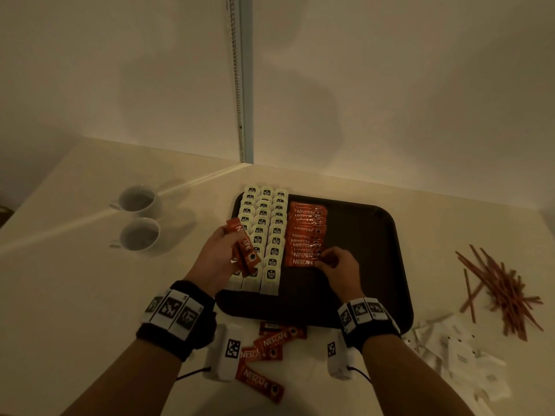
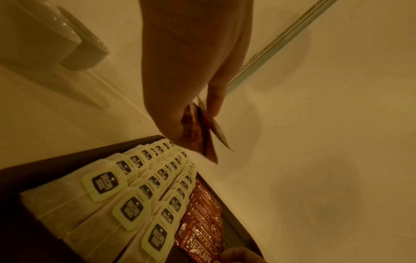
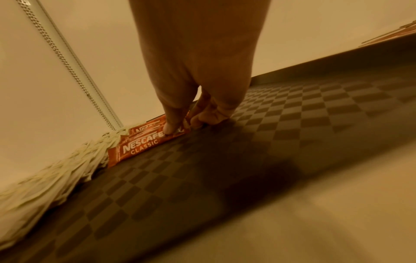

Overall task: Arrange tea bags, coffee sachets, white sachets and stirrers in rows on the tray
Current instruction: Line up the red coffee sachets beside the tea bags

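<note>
A dark tray (image 1: 375,265) lies on the counter. Three rows of tea bags (image 1: 264,235) (image 2: 126,201) fill its left side, and a row of red coffee sachets (image 1: 304,235) (image 2: 200,220) lies beside them. My left hand (image 1: 216,256) (image 2: 191,106) hovers over the tea bags and grips a few coffee sachets (image 1: 243,247) (image 2: 202,135). My right hand (image 1: 336,265) (image 3: 180,122) pinches the right end of the nearest coffee sachet (image 1: 301,262) (image 3: 139,146) in the row, low on the tray (image 3: 270,142).
Two white cups (image 1: 139,217) stand at the left. Loose coffee sachets (image 1: 267,355) lie in front of the tray. A heap of brown stirrers (image 1: 501,289) and a pile of white sachets (image 1: 456,352) lie at the right. A wall corner is behind.
</note>
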A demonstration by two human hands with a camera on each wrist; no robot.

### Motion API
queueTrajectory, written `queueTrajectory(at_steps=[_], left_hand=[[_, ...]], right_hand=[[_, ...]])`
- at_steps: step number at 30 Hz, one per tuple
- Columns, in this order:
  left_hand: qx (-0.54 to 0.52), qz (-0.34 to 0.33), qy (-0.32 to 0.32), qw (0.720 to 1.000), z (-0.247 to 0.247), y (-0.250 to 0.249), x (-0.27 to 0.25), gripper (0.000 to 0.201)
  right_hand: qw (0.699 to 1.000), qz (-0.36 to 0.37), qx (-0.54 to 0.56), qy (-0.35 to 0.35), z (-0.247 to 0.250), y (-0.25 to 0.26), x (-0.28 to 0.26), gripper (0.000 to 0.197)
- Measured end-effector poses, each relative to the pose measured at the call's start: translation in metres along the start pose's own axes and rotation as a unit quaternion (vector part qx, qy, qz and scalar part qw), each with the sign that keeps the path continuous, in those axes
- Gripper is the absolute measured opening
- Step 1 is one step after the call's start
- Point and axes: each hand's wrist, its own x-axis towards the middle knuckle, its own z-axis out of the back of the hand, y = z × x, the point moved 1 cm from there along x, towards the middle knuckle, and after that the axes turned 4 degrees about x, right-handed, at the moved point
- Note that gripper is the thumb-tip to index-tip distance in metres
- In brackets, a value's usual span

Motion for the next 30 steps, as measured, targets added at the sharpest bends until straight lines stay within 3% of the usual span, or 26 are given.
queueTrajectory(at_steps=[8, 11, 15, 17, 21, 24, 28, 30], left_hand=[[-0.011, 0.010, 0.011, 1.000, -0.005, 0.007, 0.001, 0.006], [-0.034, 0.001, 0.011, 0.999, -0.009, 0.005, 0.002, 0.008], [-0.094, -0.002, 0.008, 0.996, -0.020, 0.004, 0.003, 0.012], [-0.116, 0.005, 0.019, 0.993, -0.024, 0.003, 0.002, 0.014], [-0.042, 0.008, 0.061, 0.997, -0.020, 0.002, -0.006, 0.015], [0.016, -0.018, 0.088, 0.996, -0.016, 0.001, -0.011, 0.019], [0.046, -0.074, 0.072, 0.994, -0.016, -0.003, -0.012, 0.035], [0.070, -0.097, 0.060, 0.991, -0.017, -0.005, -0.013, 0.031]], right_hand=[[1.000, -0.004, 0.010, -0.011, 0.005, 0.006, -0.001, 0.023], [0.995, 0.020, 0.093, -0.008, 0.011, 0.036, -0.007, 0.016], [0.963, 0.084, 0.207, 0.149, 0.010, 0.102, -0.032, 0.022], [0.946, 0.110, 0.247, 0.181, 0.008, 0.121, -0.040, 0.027], [0.954, 0.155, 0.235, 0.101, 0.019, 0.135, -0.039, 0.013], [0.955, 0.190, 0.216, 0.080, 0.033, 0.140, -0.037, 0.018], [0.953, 0.218, 0.202, 0.063, 0.043, 0.145, -0.042, 0.018], [0.954, 0.203, 0.208, 0.072, 0.046, 0.144, -0.042, 0.019]])
